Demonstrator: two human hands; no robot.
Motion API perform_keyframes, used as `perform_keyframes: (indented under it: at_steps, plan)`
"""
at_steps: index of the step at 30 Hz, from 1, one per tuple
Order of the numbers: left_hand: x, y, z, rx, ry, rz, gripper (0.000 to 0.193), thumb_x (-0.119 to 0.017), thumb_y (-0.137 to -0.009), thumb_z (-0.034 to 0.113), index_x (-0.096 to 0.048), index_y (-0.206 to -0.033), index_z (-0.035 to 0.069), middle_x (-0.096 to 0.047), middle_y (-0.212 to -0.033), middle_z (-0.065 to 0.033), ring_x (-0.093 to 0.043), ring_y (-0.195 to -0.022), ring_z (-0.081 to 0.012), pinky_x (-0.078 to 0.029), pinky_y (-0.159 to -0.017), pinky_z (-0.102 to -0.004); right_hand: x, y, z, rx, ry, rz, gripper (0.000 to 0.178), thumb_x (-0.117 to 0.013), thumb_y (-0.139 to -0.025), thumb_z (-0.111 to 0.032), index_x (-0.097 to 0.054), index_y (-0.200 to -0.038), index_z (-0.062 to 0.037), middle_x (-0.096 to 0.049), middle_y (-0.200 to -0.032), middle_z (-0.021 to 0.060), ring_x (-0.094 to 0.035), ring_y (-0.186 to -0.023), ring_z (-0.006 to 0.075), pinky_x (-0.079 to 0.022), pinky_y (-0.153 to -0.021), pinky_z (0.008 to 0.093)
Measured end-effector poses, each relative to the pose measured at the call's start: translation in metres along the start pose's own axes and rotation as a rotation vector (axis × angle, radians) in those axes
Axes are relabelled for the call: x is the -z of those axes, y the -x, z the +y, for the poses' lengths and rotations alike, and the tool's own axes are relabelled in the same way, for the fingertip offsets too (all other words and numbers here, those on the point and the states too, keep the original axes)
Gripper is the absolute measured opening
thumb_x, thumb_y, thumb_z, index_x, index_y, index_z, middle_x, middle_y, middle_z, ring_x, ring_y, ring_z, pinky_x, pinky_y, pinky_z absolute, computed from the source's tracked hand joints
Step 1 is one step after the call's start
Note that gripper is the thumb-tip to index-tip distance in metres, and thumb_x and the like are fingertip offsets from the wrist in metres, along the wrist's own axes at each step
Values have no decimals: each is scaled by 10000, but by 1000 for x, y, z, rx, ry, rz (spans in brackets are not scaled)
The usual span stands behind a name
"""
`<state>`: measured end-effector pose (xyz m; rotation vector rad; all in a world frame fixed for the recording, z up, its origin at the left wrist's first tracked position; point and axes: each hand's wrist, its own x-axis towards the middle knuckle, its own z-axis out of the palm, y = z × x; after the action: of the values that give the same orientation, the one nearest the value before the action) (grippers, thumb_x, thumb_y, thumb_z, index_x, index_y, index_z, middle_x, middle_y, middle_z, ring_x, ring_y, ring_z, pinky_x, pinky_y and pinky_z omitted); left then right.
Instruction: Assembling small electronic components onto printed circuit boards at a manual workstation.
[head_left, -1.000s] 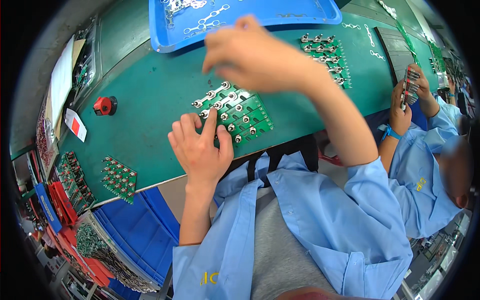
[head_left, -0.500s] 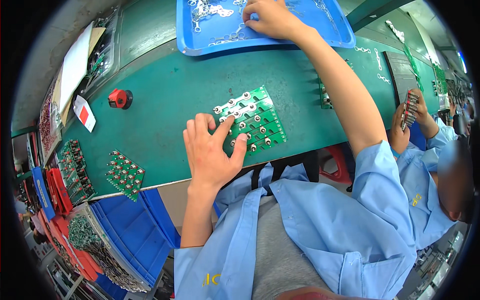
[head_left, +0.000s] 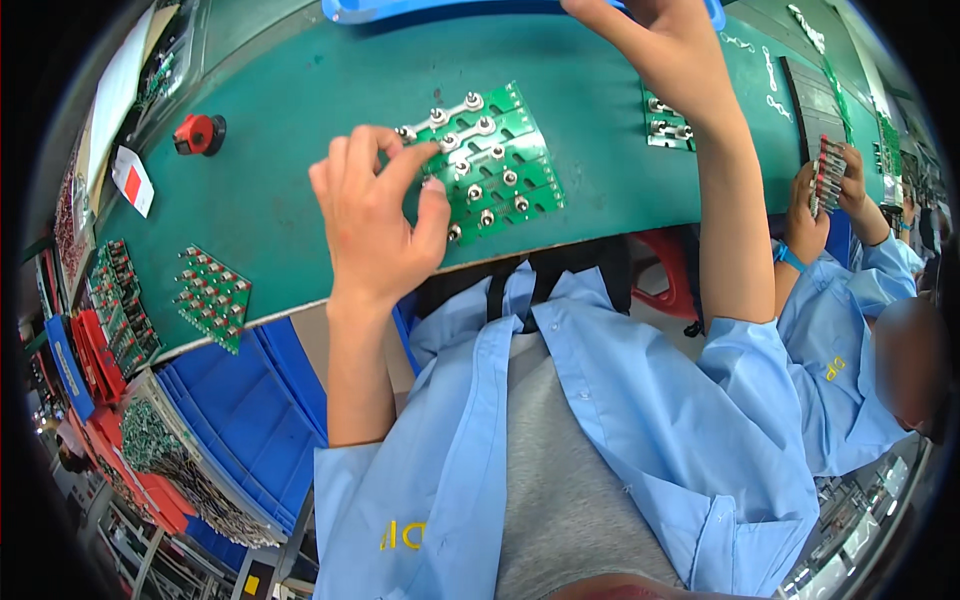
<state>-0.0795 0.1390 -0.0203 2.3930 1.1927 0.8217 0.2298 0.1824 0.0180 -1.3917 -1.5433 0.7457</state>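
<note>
A green circuit board panel (head_left: pixel 535 160) lies on the bench, carrying several upright round metal posts. Silver ring-shaped link strips (head_left: pixel 438 119) sit over the posts in its two farthest rows. My left hand (head_left: pixel 372 220) is at the panel's left side, index finger and thumb apart, the index tip at the end of the second strip. No object shows between those fingers. Over the near rim of a blue tray (head_left: pixel 400 10), my right hand (head_left: pixel 670 55) is raised with its thumb stretched out. The picture's upper edge cuts off its other fingers, hiding whether they hold anything.
Populated circuit boards (head_left: pixel 215 298) lie near the bench's left front edge, with a red-and-black round object (head_left: pixel 198 134) farther back. Another board (head_left: pixel 668 122) lies beside my right forearm. At right, a co-worker's hands (head_left: pixel 808 215) hold a board. Loose link strips (head_left: pixel 770 70) lie behind.
My right hand has drawn back from inside the tray to its near rim. The whole view has shifted, moving the bench and tray upward. My left hand stays beside the panel.
</note>
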Motion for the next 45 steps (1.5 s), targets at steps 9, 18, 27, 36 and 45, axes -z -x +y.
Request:
perform_keyframes:
  at_steps: [9,18,27,36,45]
  plan:
    - [-9,8,-2,-51,-77,72,297,-693,-822,171,-811,-1084,101,-578,-1084,-71,-488,-931,-247,-354,-888,-379,-16,51,-4,-18,-275,45,81,-709,-965,-28,-755,-1015,16,-726,-1000,76,-617,-888,156,-501,-857,274]
    - [-17,12,-7,-14,-146,60,310,-683,-866,174,-832,-1134,128,-567,-1081,-62,-478,-952,-239,-350,-897,-376,-18,82,-4,-118,-405,34,100,-714,-975,-8,-762,-1056,26,-717,-1039,96,-593,-886,148,-467,-830,259]
    - [-13,10,-6,8,-129,15,308,-672,-923,152,-851,-1173,142,-574,-1093,-44,-466,-943,-218,-344,-899,-365,-24,92,-9,18,-497,18,111,-684,-1000,-9,-741,-1085,34,-710,-1072,108,-595,-930,171,-466,-889,275]
    - [-17,9,-2,7,-144,46,303,-684,-897,90,-858,-1141,138,-610,-1109,-40,-470,-929,-197,-346,-888,-353,-40,101,9,66,-571,72,116,-606,-1058,-97,-661,-1084,2,-696,-1075,104,-598,-970,182,-473,-926,301]
    - [-24,25,11,30,-175,103,272,-663,-956,124,-830,-1170,113,-652,-1295,-80,-528,-1071,-242,-394,-993,-383,-78,95,11,288,-231,74,78,-544,-1024,-99,-580,-1000,-34,-640,-1015,138,-544,-901,311,-454,-889,398]
